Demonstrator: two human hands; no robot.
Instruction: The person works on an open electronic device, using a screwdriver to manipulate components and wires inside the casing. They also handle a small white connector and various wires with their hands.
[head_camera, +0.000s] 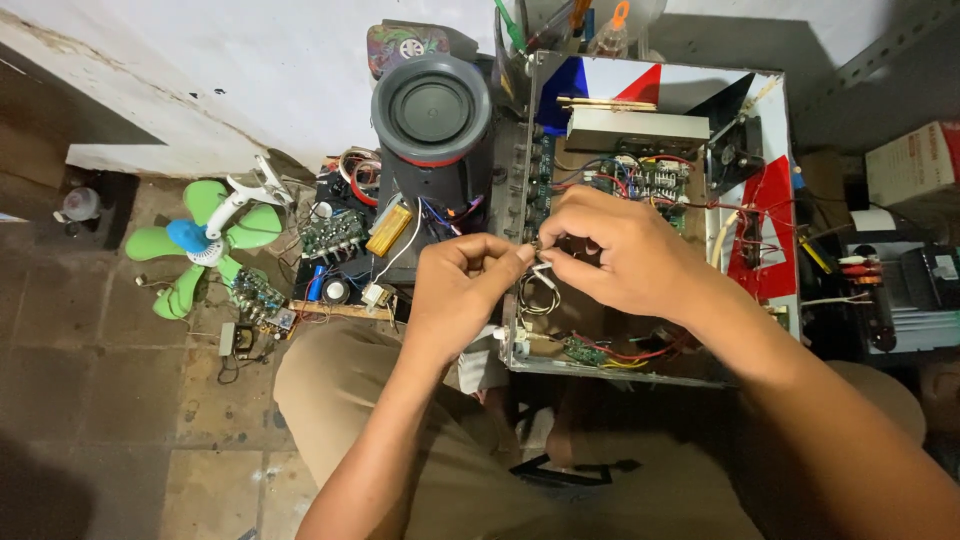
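An open metal chassis (770, 150) full of circuit boards (640, 175) and coloured wires rests on my lap. Above its left part my left hand (455, 290) and my right hand (620, 250) meet fingertip to fingertip. Both pinch a small component with thin white wires (542, 268) hanging from it. The fingers hide the part itself, so its shape is unclear. A loop of white wire (535, 300) lies just below the hands inside the chassis.
A round grey speaker (431, 108) stands left of the chassis, with loose boards, a gold resistor (388, 230) and capacitors below it. A green fan blade (205, 250) lies on the tiled floor at left. A cup of tools (560, 25) and boxes (915, 165) are behind and right.
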